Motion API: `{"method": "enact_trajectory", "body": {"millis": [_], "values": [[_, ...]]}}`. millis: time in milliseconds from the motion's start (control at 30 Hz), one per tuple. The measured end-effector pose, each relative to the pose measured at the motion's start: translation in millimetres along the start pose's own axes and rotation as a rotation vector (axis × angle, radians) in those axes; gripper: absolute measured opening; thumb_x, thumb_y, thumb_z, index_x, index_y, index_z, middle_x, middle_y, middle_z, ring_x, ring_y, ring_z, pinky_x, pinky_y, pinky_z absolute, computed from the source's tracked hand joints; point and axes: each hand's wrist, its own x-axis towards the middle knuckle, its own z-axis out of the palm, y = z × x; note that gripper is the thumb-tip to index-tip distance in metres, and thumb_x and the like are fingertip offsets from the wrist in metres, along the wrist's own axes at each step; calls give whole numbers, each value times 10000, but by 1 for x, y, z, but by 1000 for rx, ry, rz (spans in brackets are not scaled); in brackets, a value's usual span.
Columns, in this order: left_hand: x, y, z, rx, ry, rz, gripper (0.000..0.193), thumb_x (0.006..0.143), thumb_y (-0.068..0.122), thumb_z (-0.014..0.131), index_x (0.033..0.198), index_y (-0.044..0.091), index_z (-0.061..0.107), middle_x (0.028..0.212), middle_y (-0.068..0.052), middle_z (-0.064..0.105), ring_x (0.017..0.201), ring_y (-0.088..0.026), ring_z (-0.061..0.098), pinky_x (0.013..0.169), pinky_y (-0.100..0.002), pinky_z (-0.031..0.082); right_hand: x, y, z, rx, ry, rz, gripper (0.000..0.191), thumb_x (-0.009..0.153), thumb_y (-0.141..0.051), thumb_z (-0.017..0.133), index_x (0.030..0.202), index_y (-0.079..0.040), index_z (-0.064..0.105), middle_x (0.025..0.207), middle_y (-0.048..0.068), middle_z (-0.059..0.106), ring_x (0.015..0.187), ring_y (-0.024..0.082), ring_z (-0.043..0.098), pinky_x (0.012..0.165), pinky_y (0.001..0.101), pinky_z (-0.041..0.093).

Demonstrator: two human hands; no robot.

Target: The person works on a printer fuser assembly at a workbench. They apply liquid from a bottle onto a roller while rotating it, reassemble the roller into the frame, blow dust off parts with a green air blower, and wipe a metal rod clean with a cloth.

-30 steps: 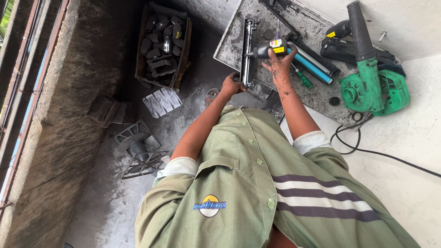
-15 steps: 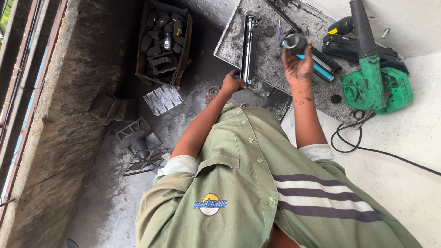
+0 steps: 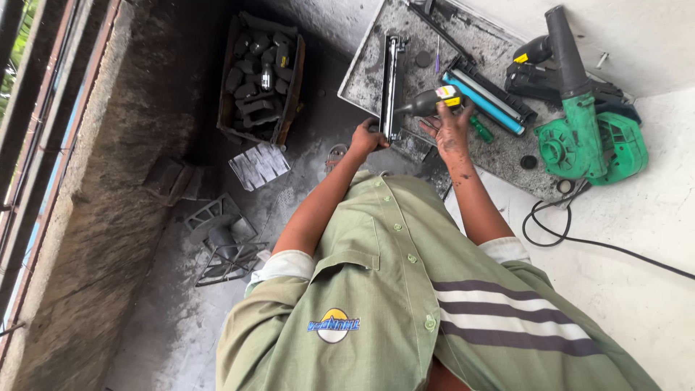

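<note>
Head view, looking straight down: the fingers of the right hand [image 3: 450, 124] wrap a dark cone-tipped bottle with a yellow label [image 3: 434, 101], tilted so its nozzle points left toward a long black cartridge section [image 3: 393, 85]. The left hand [image 3: 366, 135] closes on the near end of that section, pinning it on a soot-dusted grey work board [image 3: 362, 80]. Both palms are smeared with dark powder.

Judging by the pose, the step in hand is bringing the bottle to the cartridge section while the other hand steadies it; the nozzle sits just beside the part, not yet touching it. A next move would call for a steady lowering of the tip to the part's edge and a firm hold at the near end so the piece does not roll.

Farther out on the board lies a blue-striped roller unit [image 3: 486, 98], with a green screwdriver [image 3: 481, 130] near the right wrist. A green blower [image 3: 586, 130] rests at the board's right corner, its black cable [image 3: 572, 235] looping over the pale floor. A crate of dark parts [image 3: 262, 76] stands well apart, upper left.
</note>
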Motion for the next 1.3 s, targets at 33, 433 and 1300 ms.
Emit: {"method": "enact_trajectory", "body": {"millis": [33, 433, 1300], "values": [[0, -1, 0, -11, -5, -2, 673, 696, -153, 674, 1352, -28, 589, 805, -151, 724, 640, -197, 725, 602, -327, 636, -4, 4, 1, -52, -11, -22, 845, 923, -309, 789, 1478, -264, 152, 1371, 178, 540, 1093, 336, 720, 857, 494, 687], [3, -6, -1, -76, -11, -56, 699, 721, -168, 652, 1395, -18, 543, 818, -134, 704, 679, -207, 734, 641, -332, 665, -12, 23, 6, -477, -79, -220, 817, 956, -243, 794, 1482, -141, 177, 1450, 221, 458, 1258, 328, 661, 896, 452, 634], [3, -2, -1, -37, -18, -66, 729, 704, -179, 681, 1406, -20, 566, 870, -138, 718, 723, -210, 744, 660, -333, 677, 22, -8, 31, -936, -259, -538, 720, 1004, -216, 833, 1492, -111, 314, 1480, 215, 453, 1349, 340, 626, 1056, 407, 576]]}}
